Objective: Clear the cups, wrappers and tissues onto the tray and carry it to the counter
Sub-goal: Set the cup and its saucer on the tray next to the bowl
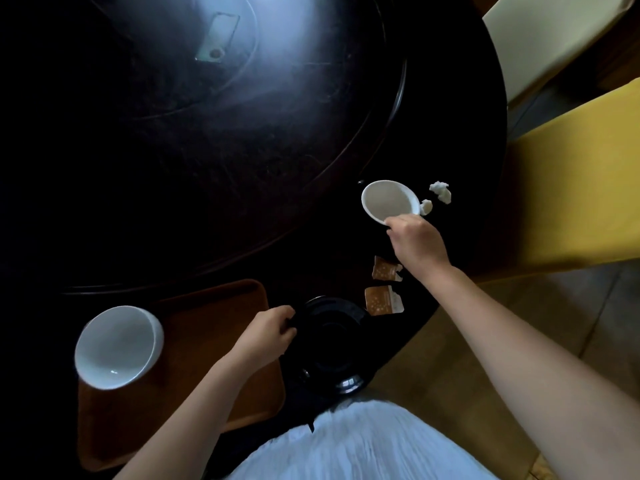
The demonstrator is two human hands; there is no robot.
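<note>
While our right hand [417, 242] pinches the small white ceramic cup [388, 201] by its near rim | fingers clamped on it; brown plastic tray [221, 306] lies left, nearer our left hand [266, 332], which is closed on the black round plate [329, 344] on the dark bench [242, 168]

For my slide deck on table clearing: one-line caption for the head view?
Right hand grips a white cup by its rim, left hand holds a black dish beside the tray.

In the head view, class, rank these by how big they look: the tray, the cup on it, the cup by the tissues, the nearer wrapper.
1. Tray
2. Cup on it, nearer the camera
3. Cup by the tissues
4. Nearer wrapper
</note>
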